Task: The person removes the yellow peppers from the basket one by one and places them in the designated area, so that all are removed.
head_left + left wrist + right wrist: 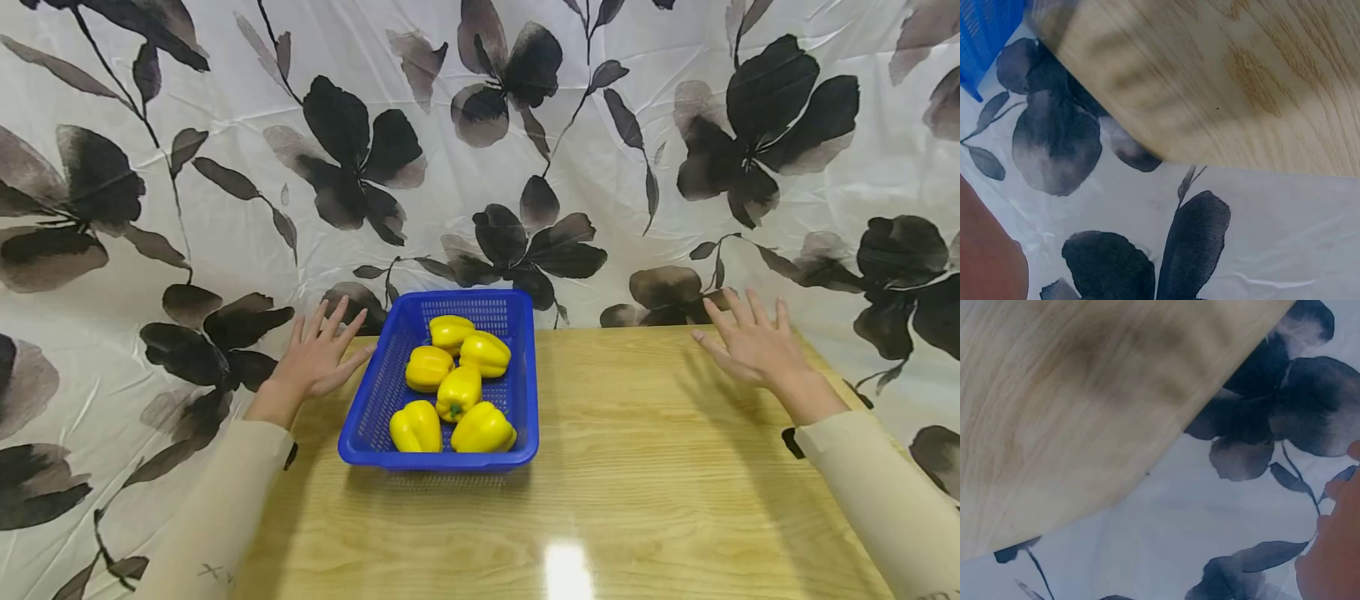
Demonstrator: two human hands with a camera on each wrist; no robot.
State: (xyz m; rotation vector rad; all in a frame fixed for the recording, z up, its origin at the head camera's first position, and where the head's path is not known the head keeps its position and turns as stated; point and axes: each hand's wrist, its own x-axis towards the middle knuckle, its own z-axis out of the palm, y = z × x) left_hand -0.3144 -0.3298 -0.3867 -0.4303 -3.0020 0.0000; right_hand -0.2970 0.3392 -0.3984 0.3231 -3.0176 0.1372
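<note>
A blue plastic basket (438,459) with mesh walls holds several yellow bell peppers (459,393). To its left, my left hand (313,360) is spread with straight fingers, the thumb close to the basket's side wall. My right hand (753,340) is spread too, over the table's right side, far from the basket. Neither hand holds anything. In the left wrist view, part of the left hand (988,250) shows at the lower left, and a corner of the basket (985,40) at the upper left. The right hand (1335,550) appears at the right edge of the right wrist view.
The light wood-grain table (637,467) reaches back to a white cloth (600,50) printed with dark flowers, which hangs behind it and along both sides. A bright light reflection lies near the table's front. Both hands cast shadows on the wood.
</note>
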